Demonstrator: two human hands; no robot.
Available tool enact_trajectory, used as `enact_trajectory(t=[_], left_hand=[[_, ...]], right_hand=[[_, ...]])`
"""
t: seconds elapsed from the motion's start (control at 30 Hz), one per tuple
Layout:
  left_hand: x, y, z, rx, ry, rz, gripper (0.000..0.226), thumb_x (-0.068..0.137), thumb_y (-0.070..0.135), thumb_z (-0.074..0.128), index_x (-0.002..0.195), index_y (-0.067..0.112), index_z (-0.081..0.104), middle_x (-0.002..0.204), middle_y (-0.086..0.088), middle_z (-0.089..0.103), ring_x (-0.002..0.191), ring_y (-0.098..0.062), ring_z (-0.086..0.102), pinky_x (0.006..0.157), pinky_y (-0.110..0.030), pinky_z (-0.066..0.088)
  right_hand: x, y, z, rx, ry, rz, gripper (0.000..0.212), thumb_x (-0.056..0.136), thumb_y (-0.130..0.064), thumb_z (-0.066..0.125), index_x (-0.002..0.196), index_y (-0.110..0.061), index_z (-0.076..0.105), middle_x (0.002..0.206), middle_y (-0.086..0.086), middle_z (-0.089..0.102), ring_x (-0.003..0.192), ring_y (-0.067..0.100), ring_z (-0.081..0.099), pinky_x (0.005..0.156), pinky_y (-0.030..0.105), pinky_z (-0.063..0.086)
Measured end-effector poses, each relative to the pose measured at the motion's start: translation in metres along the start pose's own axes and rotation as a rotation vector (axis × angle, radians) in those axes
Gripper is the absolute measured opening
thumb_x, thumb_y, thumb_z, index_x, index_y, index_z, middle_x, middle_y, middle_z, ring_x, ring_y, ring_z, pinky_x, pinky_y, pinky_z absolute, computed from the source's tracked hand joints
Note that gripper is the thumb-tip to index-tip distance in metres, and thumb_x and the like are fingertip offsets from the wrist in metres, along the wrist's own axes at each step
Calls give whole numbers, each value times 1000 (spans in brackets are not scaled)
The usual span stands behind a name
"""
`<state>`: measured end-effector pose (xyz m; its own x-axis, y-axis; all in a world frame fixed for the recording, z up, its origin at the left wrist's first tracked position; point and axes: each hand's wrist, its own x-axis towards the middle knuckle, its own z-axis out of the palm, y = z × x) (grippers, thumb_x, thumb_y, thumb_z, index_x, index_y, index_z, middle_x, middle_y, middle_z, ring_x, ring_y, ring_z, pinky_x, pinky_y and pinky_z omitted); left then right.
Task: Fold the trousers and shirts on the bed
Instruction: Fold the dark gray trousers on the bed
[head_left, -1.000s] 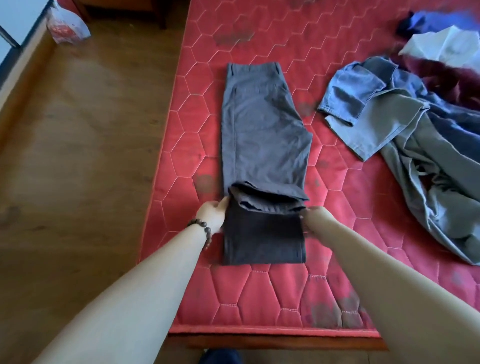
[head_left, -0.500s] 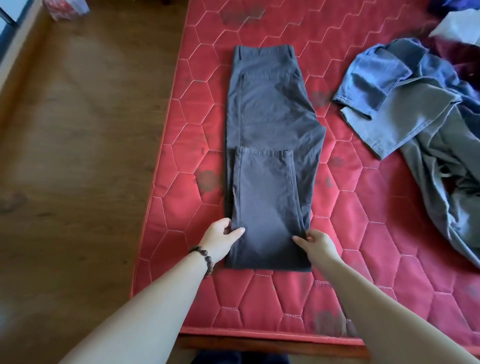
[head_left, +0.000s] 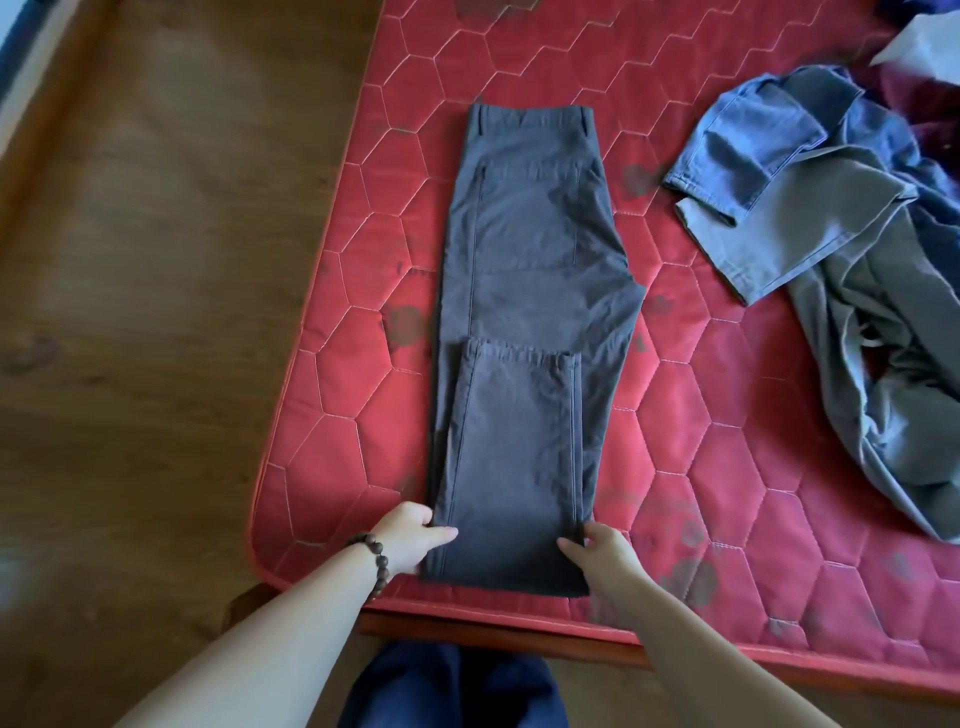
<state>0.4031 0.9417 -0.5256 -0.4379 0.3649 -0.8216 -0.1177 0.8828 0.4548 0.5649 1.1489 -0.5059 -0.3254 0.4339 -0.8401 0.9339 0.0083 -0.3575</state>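
The dark grey trousers lie flat near the left edge of the red quilted mattress, folded lengthwise with one leg over the other. The waistband points toward the far edge, and the leg ends are turned back up over the thighs, so the cuff hems sit across the middle of the garment. The folded bottom edge lies just inside the mattress's near edge.

The left hand grips the left side of that lower fold, thumb lying on top of the cloth and the fingers curled at its edge. A dark beaded bracelet circles the left wrist. The right hand pinches the right side of the same fold, thumb on top and fingers tucked at the edge.

Toward the right edge of the mattress, well apart from the trousers, sits a loose heap of blue and grey clothes, unfolded and overlapping. A white garment shows at the far right corner. Wooden floor runs along the left of the bed.
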Motion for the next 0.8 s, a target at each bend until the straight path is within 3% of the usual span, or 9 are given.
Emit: enact_trajectory(t=[0.13,0.23,0.27,0.33,0.47,0.57,0.63,0.73,0.8], left_hand=[[-7,-5,8,-190,26,-43,53,79,39,71,52,22,28,47,9,24,47,-13,29,52,-24,21],[-6,4,6,-428,75,-14,44,78,44,68,69,2,57,68,-3,48,67,-15,46,67,-31,34],[-5,8,5,-423,97,3,38,82,40,67,74,3,62,70,-1,53,68,-15,49,68,-32,37],[-2,13,2,-365,141,32,28,87,32,66,66,14,64,56,10,51,55,-11,46,60,-31,37],[-1,16,2,-243,163,23,27,87,31,66,79,4,69,67,-4,62,64,-18,54,62,-29,44],[-6,11,7,-133,168,14,39,86,30,68,56,10,54,43,12,43,41,-1,39,42,-14,29],[-10,9,10,-105,153,15,45,84,30,70,49,20,44,32,13,38,33,-1,39,35,-12,26],[-4,16,4,-145,144,15,40,81,35,72,55,25,44,44,15,42,44,3,39,45,-15,29],[9,28,-5,-317,193,70,23,84,34,71,71,17,63,58,16,54,58,-7,49,57,-26,39]], right_hand=[[-4,8,2,98,-16,28,18,84,-22,71,86,-5,66,83,10,68,77,23,63,77,41,54],[-2,2,-3,206,52,4,29,84,-28,72,89,0,67,75,11,68,68,21,61,71,42,53],[0,-2,-4,232,69,0,31,84,-29,71,90,1,66,71,8,65,64,19,58,68,41,52],[3,-10,-7,258,78,-6,33,84,-29,71,92,3,64,72,6,59,66,20,53,68,41,50],[6,-14,-7,227,87,-38,33,84,-21,72,83,8,57,71,10,52,67,20,46,64,35,41],[1,-4,-2,185,82,-14,27,86,-16,69,69,-6,51,64,7,47,61,18,42,60,30,38],[-4,3,1,159,75,-1,28,88,-13,66,66,-8,49,63,6,48,60,18,42,58,28,35],[-5,0,1,87,119,-47,23,89,-17,65,71,-9,52,68,5,52,65,19,46,61,29,34],[1,-14,-5,109,220,-102,13,87,-24,68,87,-13,62,80,0,59,77,18,55,68,27,39]])
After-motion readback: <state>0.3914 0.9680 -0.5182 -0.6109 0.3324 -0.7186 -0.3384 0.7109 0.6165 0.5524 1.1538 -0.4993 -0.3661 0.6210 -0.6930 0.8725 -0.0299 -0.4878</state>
